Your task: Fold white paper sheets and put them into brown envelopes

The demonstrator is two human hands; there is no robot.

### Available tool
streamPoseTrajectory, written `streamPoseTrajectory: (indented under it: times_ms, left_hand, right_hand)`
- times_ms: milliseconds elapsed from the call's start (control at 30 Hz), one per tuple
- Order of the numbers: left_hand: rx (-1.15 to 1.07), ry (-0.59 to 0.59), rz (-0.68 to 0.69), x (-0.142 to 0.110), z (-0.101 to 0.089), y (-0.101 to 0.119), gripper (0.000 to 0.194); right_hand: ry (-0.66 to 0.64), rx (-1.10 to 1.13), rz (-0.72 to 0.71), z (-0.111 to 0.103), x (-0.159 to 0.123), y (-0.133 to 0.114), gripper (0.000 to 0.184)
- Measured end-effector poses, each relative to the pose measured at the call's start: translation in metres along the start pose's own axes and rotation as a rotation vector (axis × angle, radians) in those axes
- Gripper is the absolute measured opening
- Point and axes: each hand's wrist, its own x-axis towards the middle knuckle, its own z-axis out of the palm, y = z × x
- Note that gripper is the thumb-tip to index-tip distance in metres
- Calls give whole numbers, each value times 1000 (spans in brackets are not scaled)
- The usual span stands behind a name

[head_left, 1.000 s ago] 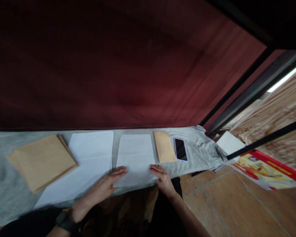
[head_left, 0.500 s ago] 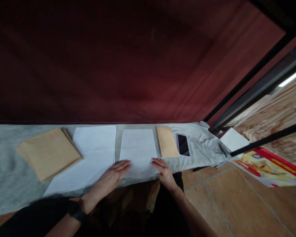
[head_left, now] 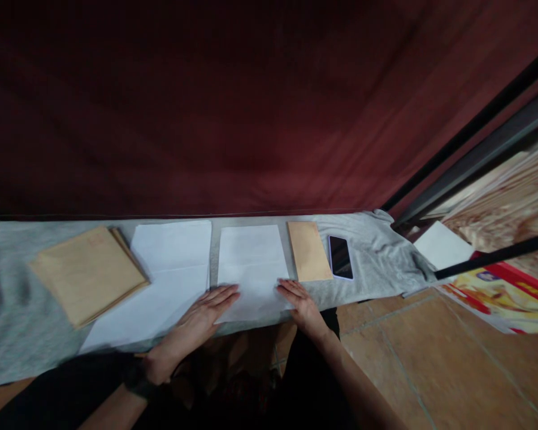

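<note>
A white sheet of paper [head_left: 253, 263] lies flat before me, with a faint crease across it. My left hand [head_left: 210, 307] rests on its near left edge, fingers stretched out and pointing inward. On the near right edge lies my right hand [head_left: 299, 303], its fingers also extended flat. Left of the sheet is a stack of white paper [head_left: 173, 254], partly covered by a pile of brown envelopes [head_left: 92, 269]. A single brown envelope [head_left: 310, 251] sits to the right of the sheet, beyond my right fingertips.
Next to the single envelope lies a phone [head_left: 341, 257] with a dark screen. Grey cloth [head_left: 376, 257] covers the narrow surface, and a dark red fabric [head_left: 251, 119] rises behind it. Black bars [head_left: 497, 255], a colourful box [head_left: 497, 298] and tiled floor are at the right.
The view has shifted slightly, so things on the right appear farther right. Both hands stay flat on the sheet, with hardly any movement against it.
</note>
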Motion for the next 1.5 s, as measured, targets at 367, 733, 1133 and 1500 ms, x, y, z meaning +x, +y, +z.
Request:
streamPoseTrajectory:
  times_ms: [367, 733, 1133, 1500]
  left_hand:
    - [13, -16, -33, -4, 0, 5, 90]
    - [-1, -76, -72, -1, -4, 6, 82]
    - [-55, -93, -53, 4, -6, 1, 91]
    - [-85, 47, 15, 5, -12, -1, 71]
  right_hand:
    - [-289, 112, -78, -52, 1, -30, 60]
    - [-49, -173, -73, 50, 131, -29, 45]
    - [110, -207, 181, 30, 174, 10, 46]
    - [50, 145, -3, -16, -16, -3, 60]
